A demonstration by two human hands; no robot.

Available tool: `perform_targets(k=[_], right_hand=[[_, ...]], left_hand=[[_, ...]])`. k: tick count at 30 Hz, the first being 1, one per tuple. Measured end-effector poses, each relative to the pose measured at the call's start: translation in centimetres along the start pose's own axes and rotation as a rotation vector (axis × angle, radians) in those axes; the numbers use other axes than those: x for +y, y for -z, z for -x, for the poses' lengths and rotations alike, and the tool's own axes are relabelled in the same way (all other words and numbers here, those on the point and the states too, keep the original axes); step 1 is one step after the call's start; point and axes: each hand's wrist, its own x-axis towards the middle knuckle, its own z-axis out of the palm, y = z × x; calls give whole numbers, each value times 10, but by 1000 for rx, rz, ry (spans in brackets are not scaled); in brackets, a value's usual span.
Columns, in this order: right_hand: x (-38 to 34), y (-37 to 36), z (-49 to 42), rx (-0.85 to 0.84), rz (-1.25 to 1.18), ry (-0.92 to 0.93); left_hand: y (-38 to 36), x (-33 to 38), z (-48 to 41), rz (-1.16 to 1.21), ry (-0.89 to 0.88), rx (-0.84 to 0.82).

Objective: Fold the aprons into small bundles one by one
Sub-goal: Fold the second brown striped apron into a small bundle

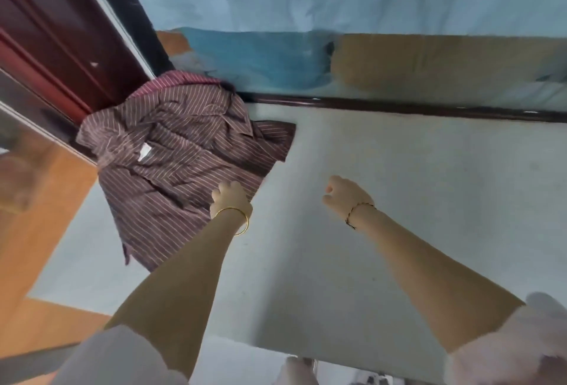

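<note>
A crumpled brown apron with thin white stripes lies on the left part of the pale grey table, partly hanging over its left edge. My left hand, with a gold bangle on the wrist, rests on the apron's right lower edge, fingers curled into the cloth. My right hand, with a thin cord bracelet, hovers over the bare table to the right of the apron, fingers curled into a fist and holding nothing.
A dark red wooden door stands at the left. Behind the table's dark back rim lie blue sheeting and a brown cardboard piece. Orange floor shows at the left.
</note>
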Motion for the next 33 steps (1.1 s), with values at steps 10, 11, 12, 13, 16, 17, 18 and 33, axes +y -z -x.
perform_targets(k=[10, 11, 12, 13, 16, 17, 18, 33], right_hand=[[-26, -44, -32, -47, -32, 20], [-29, -46, -32, -37, -61, 36], [-31, -47, -33, -10, -108, 54], [-33, -48, -33, 37, -157, 77], [-46, -41, -39, 261, -262, 101], [-51, -38, -40, 338, -262, 96], [-55, -34, -40, 407, -228, 90], [-64, -104, -26, -263, 352, 203]], left_hand=[[-28, -52, -48, -115, -93, -72], [-25, -49, -50, -35, -125, -55], [-22, -39, -49, 74, -187, -28], [-18, -27, -45, 200, -267, -12], [4, 6, -15, 605, -421, -254], [12, 11, -2, 714, -435, -453], [16, 14, 8, 772, -433, -690], [26, -70, -68, -27, -42, 267]])
